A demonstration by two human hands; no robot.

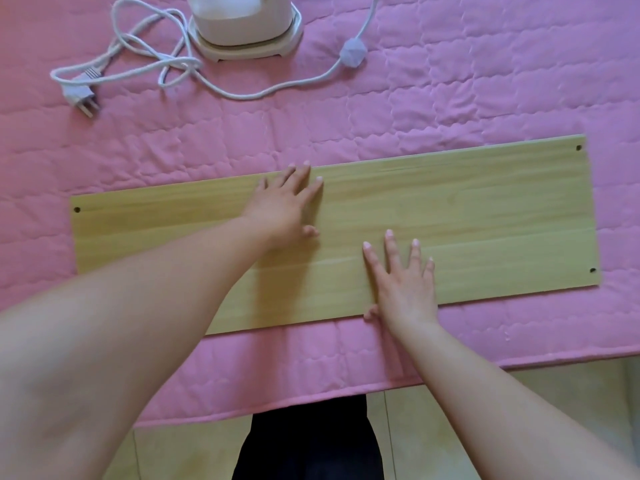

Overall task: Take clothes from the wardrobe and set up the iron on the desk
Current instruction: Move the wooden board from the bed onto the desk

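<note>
Left hand [282, 206] and right hand [403, 282] flat, fingers spread, on the board [485, 216]; iron [244, 26] beyond, nearer the left.

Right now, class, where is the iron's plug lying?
In the head view, the plug lies upper left on the pink quilt, left of the iron, beyond the wooden board.

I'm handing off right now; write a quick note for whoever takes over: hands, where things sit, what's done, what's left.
Left hand and right hand: both flat, fingers spread, pressing on the long light wooden board, no grip on anything.
The board lies on the pink quilted cover.
White iron stands at the far edge; its white cord is loose, white plug not plugged in.
Done: iron and board out.
Left: plug in; no clothes in view.
</note>
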